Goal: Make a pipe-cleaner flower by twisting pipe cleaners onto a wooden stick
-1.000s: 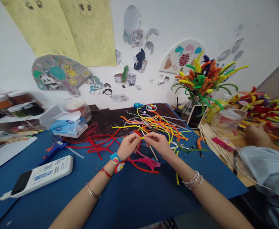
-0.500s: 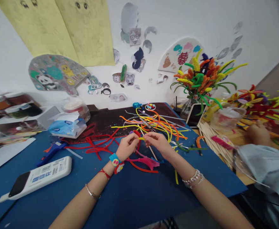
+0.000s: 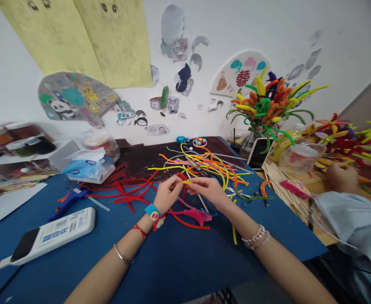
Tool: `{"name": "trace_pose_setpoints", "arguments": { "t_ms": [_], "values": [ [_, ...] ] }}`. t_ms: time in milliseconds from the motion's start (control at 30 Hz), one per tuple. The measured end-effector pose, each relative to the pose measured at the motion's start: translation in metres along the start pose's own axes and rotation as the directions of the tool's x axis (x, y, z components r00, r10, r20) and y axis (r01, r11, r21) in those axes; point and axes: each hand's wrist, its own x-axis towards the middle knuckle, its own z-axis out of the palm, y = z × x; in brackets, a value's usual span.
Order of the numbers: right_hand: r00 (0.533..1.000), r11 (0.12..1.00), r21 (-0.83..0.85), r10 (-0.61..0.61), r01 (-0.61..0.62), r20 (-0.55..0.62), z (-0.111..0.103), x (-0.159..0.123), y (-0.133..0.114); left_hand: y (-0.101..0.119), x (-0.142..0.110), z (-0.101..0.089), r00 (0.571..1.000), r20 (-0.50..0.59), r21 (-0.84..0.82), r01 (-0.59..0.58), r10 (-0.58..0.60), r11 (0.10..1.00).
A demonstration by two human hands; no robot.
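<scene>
Pinching a yellow pipe cleaner (image 3: 187, 182) between both hands.
My left fingers (image 3: 176, 182) and right fingers (image 3: 193, 181) are closed on it, just beside a red pipe cleaner loop (image 3: 183, 192), above the blue craft mat (image 3: 185, 261); it wants a firmer twist.

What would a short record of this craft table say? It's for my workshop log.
left hand: pinches a yellow pipe cleaner
right hand: fingertips on the same yellow pipe cleaner
nearby: loose red pipe cleaners; tangled yellow and orange pipe cleaners
surface: blue mat
also on mat: blue glue gun; white power strip
to the right: another person's hand; pipe-cleaner bouquet
</scene>
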Motion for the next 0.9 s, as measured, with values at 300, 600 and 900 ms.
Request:
{"name": "trace_pose_setpoints", "arguments": {
  "t_ms": [300, 600, 900],
  "values": [
    [0.916, 0.765, -0.557, -0.400, 0.324, -0.016, 0.0030, -0.0032, 0.0002, 0.0013, -0.0007, 0.0010, 1.000, 0.007, -0.015, 0.015, -0.015, 1.000],
    [0.909, 0.730, -0.599, -0.417, 0.330, -0.008, 0.0002, -0.0044, 0.0000, -0.0005, -0.0011, 0.0033, 0.999, 0.037, -0.018, 0.014, -0.014, 1.000],
    [0.984, 0.951, -0.266, -0.173, 0.156, -0.040, -0.0027, 0.0014, 0.0003, 0.0018, 0.0025, 0.0012, 0.988, 0.153, -0.144, 0.033, -0.011, 0.989]
  ]
}}
